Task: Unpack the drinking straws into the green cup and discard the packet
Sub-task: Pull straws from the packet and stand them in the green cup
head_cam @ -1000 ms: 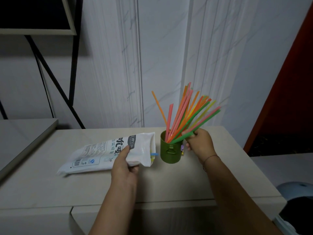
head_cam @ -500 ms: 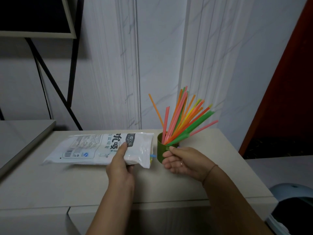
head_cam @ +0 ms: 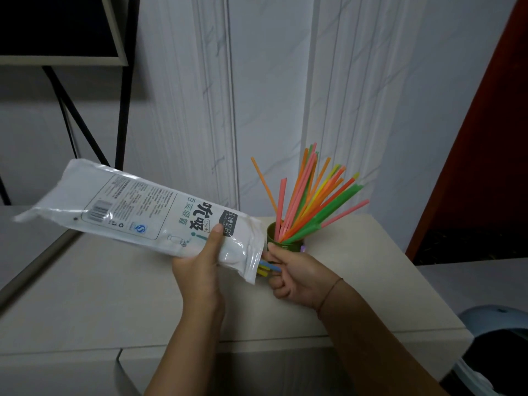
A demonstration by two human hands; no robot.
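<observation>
My left hand (head_cam: 200,267) grips the white straw packet (head_cam: 137,210) near its open end and holds it tilted in the air, closed end up to the left. Blue and yellow straw ends (head_cam: 267,267) poke out of the packet's mouth, and my right hand (head_cam: 294,272) pinches them there. Just behind my right hand stands the green cup (head_cam: 278,241) on the beige table (head_cam: 114,295), partly hidden by my fingers. It holds several orange, pink, yellow and green straws (head_cam: 311,201) fanning up to the right.
A bin with a pale blue rim (head_cam: 497,338) sits on the floor at the lower right. A black metal shelf frame (head_cam: 123,95) stands at the back left by the white panelled wall. A dark red door (head_cam: 485,167) is at the right.
My left hand has lifted the packet off the table and tilted it. My right hand left the cup's straws and moved to the packet's mouth, now pinching the straw ends.
</observation>
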